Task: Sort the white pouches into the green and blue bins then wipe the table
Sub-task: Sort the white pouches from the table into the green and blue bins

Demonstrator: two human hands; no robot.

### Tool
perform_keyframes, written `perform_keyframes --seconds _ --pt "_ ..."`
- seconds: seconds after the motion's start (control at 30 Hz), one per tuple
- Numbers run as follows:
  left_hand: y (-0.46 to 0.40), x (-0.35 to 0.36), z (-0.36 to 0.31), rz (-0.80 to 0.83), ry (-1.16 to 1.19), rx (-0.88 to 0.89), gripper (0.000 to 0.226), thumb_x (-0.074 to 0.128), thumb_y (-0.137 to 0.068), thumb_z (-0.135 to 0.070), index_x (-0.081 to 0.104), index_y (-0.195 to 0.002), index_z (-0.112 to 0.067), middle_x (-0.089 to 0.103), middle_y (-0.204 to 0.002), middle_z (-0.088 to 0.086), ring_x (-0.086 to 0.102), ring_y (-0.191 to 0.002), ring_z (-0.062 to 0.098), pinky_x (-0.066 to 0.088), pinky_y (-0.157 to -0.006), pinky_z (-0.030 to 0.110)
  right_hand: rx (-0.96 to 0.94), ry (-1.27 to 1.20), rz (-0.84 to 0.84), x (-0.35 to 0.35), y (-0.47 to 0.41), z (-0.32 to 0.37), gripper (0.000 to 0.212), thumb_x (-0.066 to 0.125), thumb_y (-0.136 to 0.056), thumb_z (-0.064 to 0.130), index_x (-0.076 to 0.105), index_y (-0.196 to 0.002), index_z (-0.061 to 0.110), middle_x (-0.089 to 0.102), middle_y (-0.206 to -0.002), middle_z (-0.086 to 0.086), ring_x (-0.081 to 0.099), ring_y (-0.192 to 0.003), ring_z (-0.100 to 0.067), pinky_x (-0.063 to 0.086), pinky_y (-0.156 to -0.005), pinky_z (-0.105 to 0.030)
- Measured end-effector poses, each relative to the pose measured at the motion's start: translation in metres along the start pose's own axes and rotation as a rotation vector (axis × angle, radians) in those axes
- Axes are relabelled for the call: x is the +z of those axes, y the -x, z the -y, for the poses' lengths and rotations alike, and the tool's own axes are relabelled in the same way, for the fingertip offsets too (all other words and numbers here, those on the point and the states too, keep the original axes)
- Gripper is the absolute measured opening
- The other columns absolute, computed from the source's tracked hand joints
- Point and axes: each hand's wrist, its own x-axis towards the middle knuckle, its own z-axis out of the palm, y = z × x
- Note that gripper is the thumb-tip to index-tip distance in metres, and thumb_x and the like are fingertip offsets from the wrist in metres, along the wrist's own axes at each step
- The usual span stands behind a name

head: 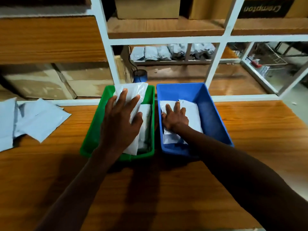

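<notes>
Nearest the viewer, we see two bare forearms reaching across the wooden table (250,130) from its near edge toward two bins set side by side at mid-table. Our left hand (122,117) lies over the green bin (93,129), fingers spread and curled around a white pouch (133,92); the thumb presses the pouch's right edge, so this hand grips it. That pouch tilts upward, its far end rising above the bin's far rim. Beneath it, further white pouches (145,129) lie flat along the green bin's right wall. Our right hand (175,117) rests inside the blue bin (215,114), palm down and fingers splayed flat on a stack of white pouches (193,114) at the bin's left side; the hand is open, pressing rather than clasping. We note that the two bins stand just beside each other, a narrow gap between them. Toward the table's left edge, several unsorted pouches (38,119) lie overlapping on the surface, well apart from the green bin. Beyond the table's far edge, we see a white shelving frame (215,64) holding cardboard boxes (146,7), and, on a low shelf behind, a row of grey packets (166,52).
</notes>
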Motion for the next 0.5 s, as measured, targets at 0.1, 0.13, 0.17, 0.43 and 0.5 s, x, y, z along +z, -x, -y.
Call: perform_keyframes --seconds 0.1,0.13,0.17,0.43,0.5 --pt "-0.004 -0.001 0.010 0.000 0.004 0.010 0.052 0.050 -0.091 -0.041 0.052 -0.141 -0.028 0.035 -0.158 0.005 0.035 -0.139 0.039 0.028 -0.114 0.046 0.041 0.045 0.099 0.014 -0.007 -0.005 0.061 0.019 -0.101 0.058 0.013 -0.157 0.033 -0.012 -0.167 -0.010 0.001 -0.151 -0.042 0.019 -0.117 -0.056" --pt "-0.007 0.001 0.015 0.005 0.003 0.020 0.053 0.051 -0.091 -0.041 0.052 -0.142 -0.027 0.035 -0.158 0.006 0.034 -0.139 0.038 0.027 -0.115 0.045 0.047 0.073 0.130 0.017 -0.008 -0.004 0.062 0.016 -0.102 0.057 0.008 -0.158 0.033 -0.015 -0.167 -0.010 -0.003 -0.152 -0.042 0.013 -0.119 -0.057" --pt "-0.010 0.003 0.019 0.013 0.005 0.026 0.053 0.051 -0.091 -0.041 0.052 -0.142 -0.027 0.034 -0.158 0.006 0.034 -0.140 0.038 0.026 -0.116 0.044 0.053 0.101 0.161 0.020 -0.007 -0.003 0.063 0.014 -0.102 0.056 0.001 -0.159 0.033 -0.019 -0.166 -0.010 -0.007 -0.152 -0.042 0.008 -0.120 -0.057" --pt "-0.028 0.030 0.005 0.037 0.072 0.056 0.052 0.051 -0.088 -0.040 0.054 -0.139 -0.028 0.038 -0.156 0.005 0.035 -0.136 0.040 0.034 -0.109 0.049 0.062 -0.031 0.243 -0.007 -0.001 0.003 0.063 0.015 -0.103 0.057 -0.008 -0.158 0.038 -0.023 -0.165 -0.004 -0.014 -0.152 -0.038 -0.001 -0.119 -0.061" --pt "-0.032 0.037 -0.011 0.053 0.070 0.071 0.053 0.049 -0.088 -0.042 0.053 -0.139 -0.030 0.038 -0.156 0.003 0.035 -0.137 0.039 0.038 -0.107 0.050 0.041 -0.071 0.188 -0.025 0.009 -0.003 0.063 0.015 -0.102 0.060 -0.008 -0.157 0.041 -0.023 -0.166 -0.001 -0.012 -0.153 -0.034 0.001 -0.119 -0.061"
